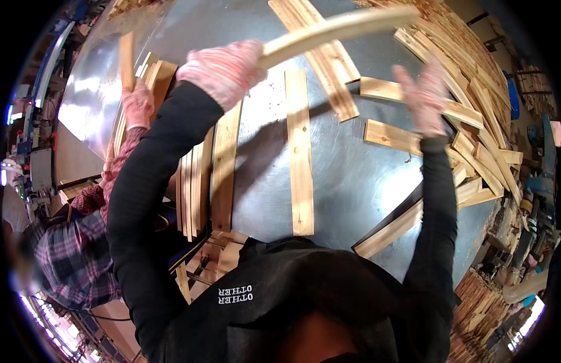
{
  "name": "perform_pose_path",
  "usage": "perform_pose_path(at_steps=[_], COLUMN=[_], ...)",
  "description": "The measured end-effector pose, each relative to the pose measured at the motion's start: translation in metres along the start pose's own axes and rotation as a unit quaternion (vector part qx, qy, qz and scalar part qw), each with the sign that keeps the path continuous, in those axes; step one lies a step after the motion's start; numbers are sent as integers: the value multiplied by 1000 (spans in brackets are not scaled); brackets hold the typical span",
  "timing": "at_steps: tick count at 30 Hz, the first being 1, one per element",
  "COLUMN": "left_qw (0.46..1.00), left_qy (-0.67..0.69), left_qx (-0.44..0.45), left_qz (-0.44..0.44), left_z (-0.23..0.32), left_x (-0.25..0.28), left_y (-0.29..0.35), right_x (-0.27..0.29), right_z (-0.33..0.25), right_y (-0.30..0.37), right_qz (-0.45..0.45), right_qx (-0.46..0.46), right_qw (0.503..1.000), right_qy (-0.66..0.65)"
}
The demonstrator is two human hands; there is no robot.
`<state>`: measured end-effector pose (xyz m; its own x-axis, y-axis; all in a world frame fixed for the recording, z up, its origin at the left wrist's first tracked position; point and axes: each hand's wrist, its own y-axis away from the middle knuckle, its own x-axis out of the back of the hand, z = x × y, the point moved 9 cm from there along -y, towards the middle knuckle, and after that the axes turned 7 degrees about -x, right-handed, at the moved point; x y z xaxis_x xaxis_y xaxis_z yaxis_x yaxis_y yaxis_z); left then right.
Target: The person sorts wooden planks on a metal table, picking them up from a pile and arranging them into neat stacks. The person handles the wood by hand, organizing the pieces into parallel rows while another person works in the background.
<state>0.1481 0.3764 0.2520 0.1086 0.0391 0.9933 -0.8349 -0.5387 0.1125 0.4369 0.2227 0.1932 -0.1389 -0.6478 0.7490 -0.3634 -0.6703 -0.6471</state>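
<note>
My left hand (223, 69), in a pink and white knit glove, is closed around one end of a wooden slat (341, 33). The slat is raised above the metal table and points to the far right, its outer end blurred. My right hand (427, 97), gloved alike and smeared by motion, has its fingers apart with nothing in them. It is over two short wooden boards (389, 139) at the edge of a loose heap. Between my arms a single board (299, 151) lies lengthwise on the table, and another board (225, 169) lies left of it beside a row of slats.
The shiny metal table (262, 199) carries crossed boards (326, 63) at the far side and a jumbled slat heap (483, 133) on the right. At the left a co-worker in a plaid garment (75, 257) holds up a piece of wood (127, 60) in a gloved hand.
</note>
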Motion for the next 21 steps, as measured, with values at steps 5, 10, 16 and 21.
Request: perform_pose_path(at_steps=[5,10,16,21], left_qw=[976,948,926,922], left_qy=[40,38,-1,-27], left_qx=[171,296,371,298], left_qz=[131,108,68,244], left_z=[-66,-179,-237,-313], left_x=[-18,-85,-146,-275], left_y=[35,113,150,241], right_x=[-151,-171,-173,-171], right_z=[-105,-108,-70,-62], right_y=[81,106,118,103], right_qz=[-437,-326,-397,-462], right_qx=[-72,-94,-86,-153], right_qw=[896,940,912,873], right_qy=[24,35,67,14])
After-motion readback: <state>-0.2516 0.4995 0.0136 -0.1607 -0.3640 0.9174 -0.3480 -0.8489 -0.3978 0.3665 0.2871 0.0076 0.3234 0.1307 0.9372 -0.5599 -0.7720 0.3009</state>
